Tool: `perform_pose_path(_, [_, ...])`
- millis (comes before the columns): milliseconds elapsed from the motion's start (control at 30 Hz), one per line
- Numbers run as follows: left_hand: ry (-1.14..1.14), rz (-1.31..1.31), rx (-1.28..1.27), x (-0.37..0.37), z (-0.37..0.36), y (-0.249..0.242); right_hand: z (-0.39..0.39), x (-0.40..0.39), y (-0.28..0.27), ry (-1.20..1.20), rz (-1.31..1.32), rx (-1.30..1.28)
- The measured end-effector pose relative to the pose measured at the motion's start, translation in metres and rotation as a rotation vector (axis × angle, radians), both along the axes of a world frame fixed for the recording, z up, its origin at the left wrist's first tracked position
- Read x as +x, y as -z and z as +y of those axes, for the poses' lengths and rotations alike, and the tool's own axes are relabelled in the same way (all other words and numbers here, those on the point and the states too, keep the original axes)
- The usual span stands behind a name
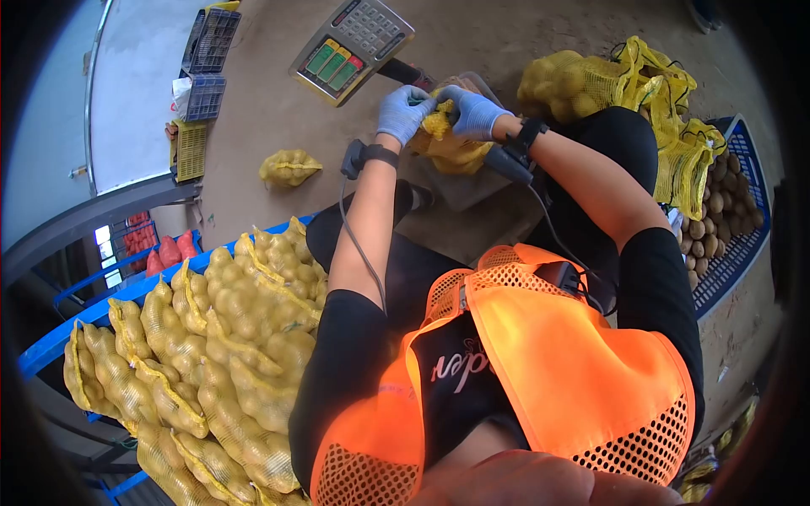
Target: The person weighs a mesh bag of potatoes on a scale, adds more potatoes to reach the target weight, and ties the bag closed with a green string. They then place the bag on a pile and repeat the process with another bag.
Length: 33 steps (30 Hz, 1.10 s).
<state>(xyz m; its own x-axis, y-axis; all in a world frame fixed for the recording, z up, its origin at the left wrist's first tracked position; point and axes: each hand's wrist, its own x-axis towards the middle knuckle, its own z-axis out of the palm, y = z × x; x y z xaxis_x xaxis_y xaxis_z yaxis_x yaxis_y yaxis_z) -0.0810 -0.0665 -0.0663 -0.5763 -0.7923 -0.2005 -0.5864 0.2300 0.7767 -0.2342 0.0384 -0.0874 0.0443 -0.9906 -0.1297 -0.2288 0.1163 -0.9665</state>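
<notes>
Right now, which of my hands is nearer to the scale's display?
Your left. In the picture, the left hand is below and to the right of the scale's display; the right hand is farther right, past the left.

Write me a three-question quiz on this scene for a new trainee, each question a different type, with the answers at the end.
1. Multiple choice: What do the left hand and right hand hold between them?
A) the scale's keypad
B) the top of a net bag
C) a red sack

2. True or false: Loose potatoes lie in the blue crate.

3. Fill in the blank: The vest that the person wears is ____ in colour.

Key: 1. B; 2. True; 3. orange
</notes>
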Motion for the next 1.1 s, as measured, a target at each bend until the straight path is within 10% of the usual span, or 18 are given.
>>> perform_pose_path(200, [-0.217,0.113,-0.055,0.024,0.032,0.008,0.0,0.002,-0.013,-0.009,0.336,-0.209])
perform_pose_path(400, [-0.527,0.164,0.275,0.001,0.099,-0.002,-0.005,0.007,-0.019,0.251,-0.417,0.279])
perform_pose_path(567, [-0.683,0.561,0.552,-0.01,0.09,0.029,0.004,0.015,-0.047,0.388,-0.305,0.347])
perform_pose_path(700, [-0.677,0.669,0.954,0.003,0.086,0.016,0.009,0.022,-0.044,0.407,-0.479,0.424])
perform_pose_path(733, [-0.71,0.752,1.156,0.002,0.088,0.01,0.006,0.026,-0.025,0.422,-0.124,0.264])
perform_pose_path(1100, [-0.579,0.891,1.173,-0.017,0.092,0.0,0.007,0.024,-0.023,0.415,-0.238,0.312])
